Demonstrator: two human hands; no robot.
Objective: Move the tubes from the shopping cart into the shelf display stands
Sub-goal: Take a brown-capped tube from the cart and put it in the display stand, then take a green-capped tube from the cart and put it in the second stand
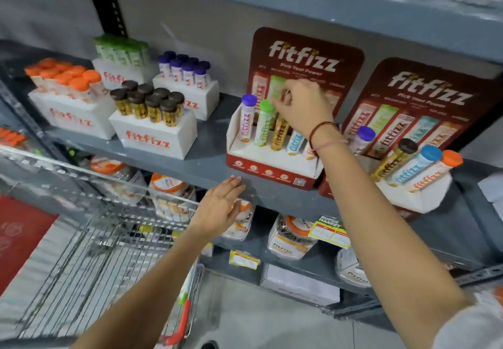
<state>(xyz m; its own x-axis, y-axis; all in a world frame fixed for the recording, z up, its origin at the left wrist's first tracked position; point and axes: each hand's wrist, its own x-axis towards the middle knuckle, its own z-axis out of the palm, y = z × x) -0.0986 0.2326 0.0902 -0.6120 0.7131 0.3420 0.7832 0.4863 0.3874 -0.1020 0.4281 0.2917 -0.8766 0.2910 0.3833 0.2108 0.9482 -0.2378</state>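
Note:
The left red display stand (246, 166) on the grey shelf holds a purple-capped tube (246, 123), a green-capped tube (264, 125), a yellow tube (279, 135), a blue tube (295, 142) and an orange one (309, 153). My right hand (302, 106) is curled over the yellow tube's top and hides its cap, with fingertips beside the green cap. My left hand (217, 207) is flat and empty, fingertips at the shelf's front edge below the stand. The right display stand (424, 199) holds several tilted tubes. The wire shopping cart (95, 240) is at the lower left.
White boxes of orange-capped (62, 76), brown-capped (149, 103), purple-capped (185, 68) and green-capped (122, 49) tubes fill the shelf's left side. Jars (291, 237) and price tags sit on the shelf below. Another shelf board (299, 3) hangs close overhead.

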